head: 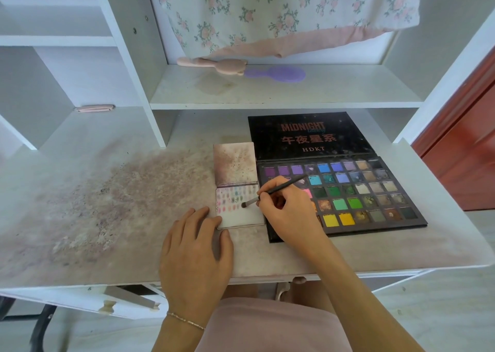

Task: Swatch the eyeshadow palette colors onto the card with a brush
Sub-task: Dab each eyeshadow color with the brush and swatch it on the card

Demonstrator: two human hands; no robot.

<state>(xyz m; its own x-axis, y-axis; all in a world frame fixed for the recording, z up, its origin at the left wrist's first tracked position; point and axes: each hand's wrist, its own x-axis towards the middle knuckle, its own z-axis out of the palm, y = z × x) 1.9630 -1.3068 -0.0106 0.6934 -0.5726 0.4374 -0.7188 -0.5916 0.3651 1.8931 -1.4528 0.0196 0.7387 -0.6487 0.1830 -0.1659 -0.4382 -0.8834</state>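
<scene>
**Here: brush on card, steadying hand at its corner**

Here the right hand (288, 212) pinches a dark-handled brush (276, 190) near its ferrule, much as one holds a pencil, so that the short lever gives fine control of the tip. The bristle end rests on or just above the white card (249, 217), beside the rows of small colour marks that fill the card's upper left part; contact cannot be confirmed. The lower and right areas of the card are bare, which suggests the task is partly done, with room kept for further rows.

The left hand (197, 247) lies flat on the desk (375, 247), fingers straight and holding nothing, its fingertips touching the card's lower left corner. This placement likely keeps the light card from sliding under the brush strokes.

The eyeshadow palette (375, 193) lies open just to the right of the card, touching or nearly touching it, so the brush has only a short way to travel between pan and card. Its black lid (308, 137) lies folded back flat, out of the working path. A stained cover flap (235, 163) is turned up behind the card.
</scene>
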